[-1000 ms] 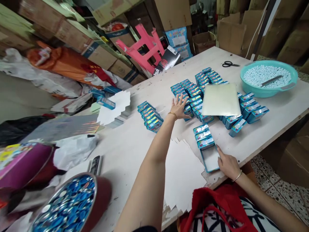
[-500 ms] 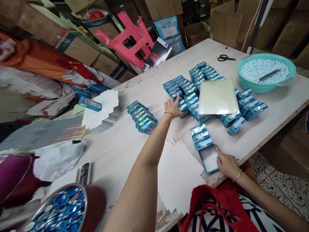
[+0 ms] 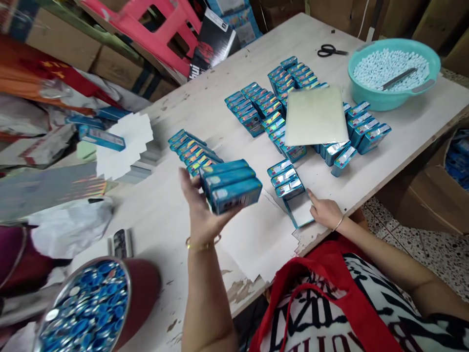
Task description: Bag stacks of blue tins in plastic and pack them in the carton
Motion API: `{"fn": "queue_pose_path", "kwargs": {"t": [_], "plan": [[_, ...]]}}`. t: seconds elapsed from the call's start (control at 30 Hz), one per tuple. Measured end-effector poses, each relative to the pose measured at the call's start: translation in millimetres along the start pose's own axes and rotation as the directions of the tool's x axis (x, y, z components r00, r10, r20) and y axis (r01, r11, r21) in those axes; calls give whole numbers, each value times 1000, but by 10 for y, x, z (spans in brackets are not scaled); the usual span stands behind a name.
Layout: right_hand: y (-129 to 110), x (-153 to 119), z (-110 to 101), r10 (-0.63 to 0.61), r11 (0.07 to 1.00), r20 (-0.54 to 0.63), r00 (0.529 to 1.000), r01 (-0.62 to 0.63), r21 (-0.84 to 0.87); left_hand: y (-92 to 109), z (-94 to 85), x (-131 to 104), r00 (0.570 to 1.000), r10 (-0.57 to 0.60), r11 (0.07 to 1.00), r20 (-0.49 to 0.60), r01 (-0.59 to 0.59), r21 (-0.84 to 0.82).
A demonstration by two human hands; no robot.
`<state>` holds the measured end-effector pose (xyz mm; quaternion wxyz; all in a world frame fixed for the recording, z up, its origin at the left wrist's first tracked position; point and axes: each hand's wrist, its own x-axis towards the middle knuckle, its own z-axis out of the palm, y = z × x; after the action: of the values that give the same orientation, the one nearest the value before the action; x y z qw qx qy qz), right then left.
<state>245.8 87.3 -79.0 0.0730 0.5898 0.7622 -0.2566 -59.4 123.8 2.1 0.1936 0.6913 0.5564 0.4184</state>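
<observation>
My left hand (image 3: 207, 210), with a gold bangle at its wrist, grips several flat blue boxes (image 3: 234, 186) side by side, raised above the table. Nearer my body, a shallow blue-edged tray (image 3: 300, 210) lies on the table. Three small blue boxes (image 3: 286, 178) stand in a row at its far end, and its near part shows a white bottom. My right hand (image 3: 326, 212) is at the tray's right wall, index finger extended along it and thumb at the inner side. Behind the left hand, another row of blue boxes (image 3: 192, 151) stands on the table.
Many blue boxes (image 3: 252, 105) stand in rows, partly under a pale square sheet (image 3: 317, 115). Behind are scissors (image 3: 331, 50) and a turquoise basin (image 3: 388, 100) of white pellets. White card sheets (image 3: 252, 234) lie beside the tray. A red bucket (image 3: 142, 288) with blue-and-silver pieces stands front left.
My left hand has taken blue boxes from the group on the table, lifted them and drawn them back left. My right hand stays at the tray. The view has shifted.
</observation>
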Motion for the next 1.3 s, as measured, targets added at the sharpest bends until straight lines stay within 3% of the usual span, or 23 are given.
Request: {"fn": "queue_pose_path", "kwargs": {"t": [0.07,0.17,0.3,0.37,0.53,0.67,0.77,0.87,1.0,1.1,1.17,1.23,1.3], "plan": [[29,-5,-9,-29,999,5,1000,29,25,284,-19,-311,997,36,995,66,-29,-98],[106,-65,18,-90,992,-9,996,91,86,540,229,-553,974,46,998,224,-38,-42],[183,-138,117,-134,973,-76,988,146,178,568,697,-565,919,152,965,364,-218,148],[201,-140,155,-157,963,-98,983,174,204,569,841,-533,898,157,925,412,-279,256],[274,-104,199,-239,937,-123,963,262,232,751,912,-483,856,-32,813,515,-278,512],[348,-125,205,-342,877,-200,918,388,282,924,925,-414,816,-130,755,564,-287,589],[351,-146,200,-356,875,-204,912,402,270,1011,973,-372,794,-181,735,581,-283,616],[307,-147,218,-316,912,-158,936,345,223,1053,1063,-380,795,-171,717,582,-304,627],[245,-210,184,-265,948,-97,959,278,156,948,1213,-456,765,-26,716,644,-435,546],[252,-257,-107,-270,933,-230,935,314,178,776,1258,-510,731,48,727,681,-493,478],[310,-159,-481,-264,919,-431,863,361,159,691,1247,-524,728,86,744,680,-501,442],[424,111,-936,-261,927,-603,754,369,60,685,1219,-521,742,135,770,656,-495,403],[588,528,-1367,-258,951,-650,715,308,-39,771,1181,-510,782,190,799,594,-474,369]]}}
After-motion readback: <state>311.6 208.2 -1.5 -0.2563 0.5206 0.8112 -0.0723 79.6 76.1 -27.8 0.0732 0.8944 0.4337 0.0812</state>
